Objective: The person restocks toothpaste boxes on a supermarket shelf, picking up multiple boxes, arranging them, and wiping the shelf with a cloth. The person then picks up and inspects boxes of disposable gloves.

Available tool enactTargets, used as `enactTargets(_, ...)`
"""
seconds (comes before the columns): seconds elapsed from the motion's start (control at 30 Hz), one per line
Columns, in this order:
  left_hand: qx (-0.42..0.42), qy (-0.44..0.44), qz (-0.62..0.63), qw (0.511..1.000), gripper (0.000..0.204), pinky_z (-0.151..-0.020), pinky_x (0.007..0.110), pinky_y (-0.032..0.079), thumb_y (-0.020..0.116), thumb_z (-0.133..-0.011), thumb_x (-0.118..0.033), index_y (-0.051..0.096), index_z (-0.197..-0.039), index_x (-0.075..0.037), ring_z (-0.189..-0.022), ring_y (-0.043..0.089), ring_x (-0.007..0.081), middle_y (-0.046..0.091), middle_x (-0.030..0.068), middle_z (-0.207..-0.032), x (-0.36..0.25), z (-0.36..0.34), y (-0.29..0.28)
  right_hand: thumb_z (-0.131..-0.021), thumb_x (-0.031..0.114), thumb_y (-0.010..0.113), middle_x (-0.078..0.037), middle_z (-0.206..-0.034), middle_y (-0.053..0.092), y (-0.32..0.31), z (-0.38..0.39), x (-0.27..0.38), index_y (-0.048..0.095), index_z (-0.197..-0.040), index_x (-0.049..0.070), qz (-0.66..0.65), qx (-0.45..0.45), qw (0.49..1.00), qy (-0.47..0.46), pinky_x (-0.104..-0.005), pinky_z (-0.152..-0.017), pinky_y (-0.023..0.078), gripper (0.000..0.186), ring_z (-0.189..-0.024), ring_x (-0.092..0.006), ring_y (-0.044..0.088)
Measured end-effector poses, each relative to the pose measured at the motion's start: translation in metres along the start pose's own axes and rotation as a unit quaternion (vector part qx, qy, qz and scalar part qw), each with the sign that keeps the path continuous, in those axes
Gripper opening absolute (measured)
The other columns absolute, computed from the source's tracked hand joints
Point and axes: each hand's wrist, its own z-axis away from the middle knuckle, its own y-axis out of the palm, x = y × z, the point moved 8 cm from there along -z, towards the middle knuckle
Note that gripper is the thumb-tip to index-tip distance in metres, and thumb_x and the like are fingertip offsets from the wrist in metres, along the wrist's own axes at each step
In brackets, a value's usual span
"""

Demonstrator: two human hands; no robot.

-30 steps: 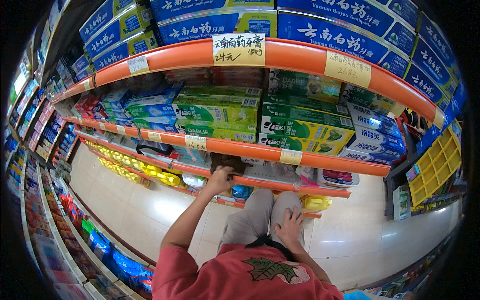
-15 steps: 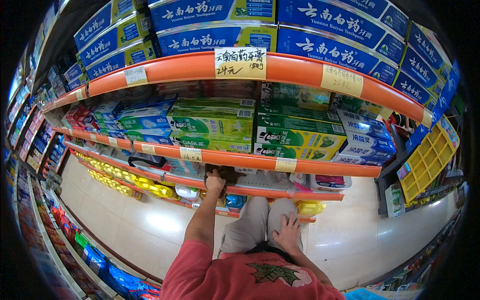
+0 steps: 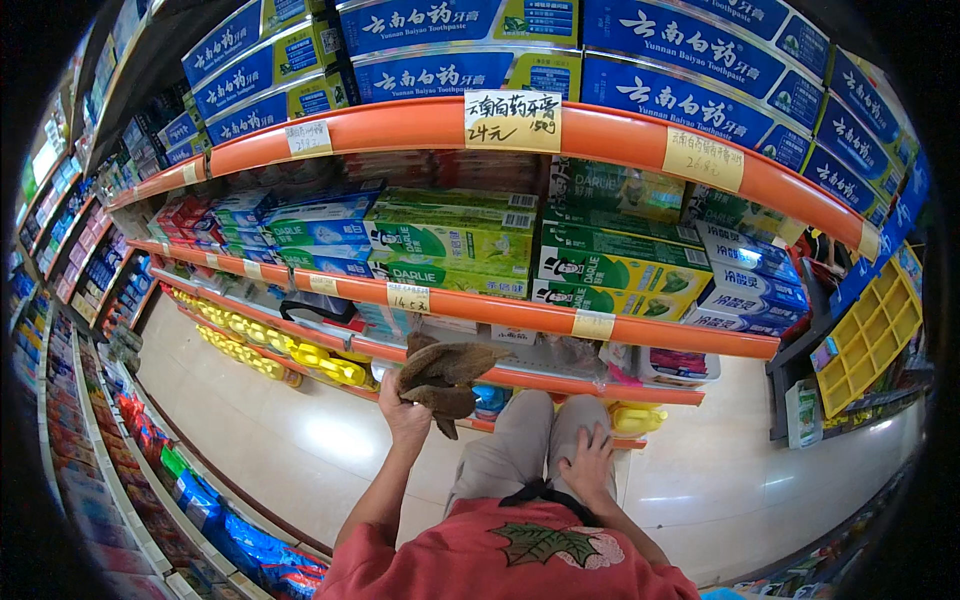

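Pinching one brown cloth, the fingers of the left hand are pressing together around its left edge, though the folds are hiding the fingertips from me. The cloth is hanging in loose flaps just in front of the lower shelf; whether it is brushing the orange edge there, I cannot tell from my end. I am counting two hands: the right hand is lying palm down on the right knee, its fingers moderately spread and touching the light grey trousers.

Just beyond the cloth, one blue container is showing partly below that shelf, and one white basket of pink packs is sitting toward the shelf's right end. Yellow bottles are lining the bottom at the left, too overlapped for me to count.

Farther up, I am seeing two box fronts in the lime-green stack and two in the green-and-yellow stack beside it. Blue boxes are running past the edge of my view on the top shelf, so I am leaving them uncounted. Three large paper tags are clinging to its orange rail. One yellow gridded tray is standing tilted, well apart, at the far right.
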Motion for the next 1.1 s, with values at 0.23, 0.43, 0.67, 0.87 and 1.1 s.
enactTargets(0.23,-0.056,0.03,0.043,0.997,0.033,-0.076,0.031,0.038,0.054,-0.06,0.005,0.05,-0.093,0.001,-0.082,0.047,0.0269,0.045,0.0125,-0.086,-0.015,-0.03,0.061,-0.065,0.033,0.065,-0.022,-0.131,0.024,0.002,-0.002,0.0,0.037,-0.122,0.004,-0.02,0.01,1.0,-0.021,-0.0576,-0.091,0.027,0.07,-0.112,-0.0497,0.029)
enactTargets(0.43,0.047,0.061,-0.04,0.996,0.033,-0.071,0.036,0.039,0.053,-0.057,0.006,0.052,-0.09,-0.001,-0.078,0.044,0.0322,0.042,0.0143,-0.082,-0.019,-0.007,0.11,-0.065,0.032,0.064,-0.023,-0.129,0.028,-0.009,-0.001,0.003,0.036,-0.123,0.004,-0.018,0.012,1.0,-0.021,-0.0551,-0.093,0.027,0.069,-0.112,-0.0496,0.031)
enactTargets(0.67,0.33,0.007,-0.062,0.942,0.026,-0.065,0.036,0.041,0.061,-0.057,0.002,0.054,-0.082,0.001,-0.073,0.049,0.0328,0.047,0.0145,-0.075,-0.045,0.037,0.135,-0.071,0.033,0.062,-0.025,-0.127,0.032,-0.029,0.004,-0.032,0.031,-0.124,-0.001,-0.5,-0.198,0.843,0.024,-0.0479,-0.097,0.025,0.071,-0.117,-0.0393,0.033)
enactTargets(0.87,0.439,0.055,0.045,0.896,0.031,-0.068,0.033,0.042,0.056,-0.057,0.007,0.055,-0.087,-0.001,-0.078,0.05,0.0308,0.051,0.0126,-0.08,-0.095,0.09,0.176,-0.068,0.05,0.065,-0.021,-0.134,0.024,-0.135,0.018,0.01,0.019,-0.129,-0.003,-0.462,-0.299,0.815,-0.183,-0.0413,-0.101,0.021,0.093,-0.123,-0.0325,0.027)
enactTargets(1.1,0.535,-0.085,0.255,0.801,0.051,-0.086,0.026,0.034,0.051,-0.066,0.007,0.044,-0.116,-0.001,-0.1,0.045,0.0202,0.043,0.0081,-0.107,-0.108,0.106,0.208,-0.056,0.021,0.081,-0.012,-0.121,0.039,-0.116,-0.004,0.009,0.028,-0.127,0.004,-0.712,-0.155,0.681,-0.079,-0.0367,-0.096,0.031,0.09,-0.115,-0.0225,0.038)
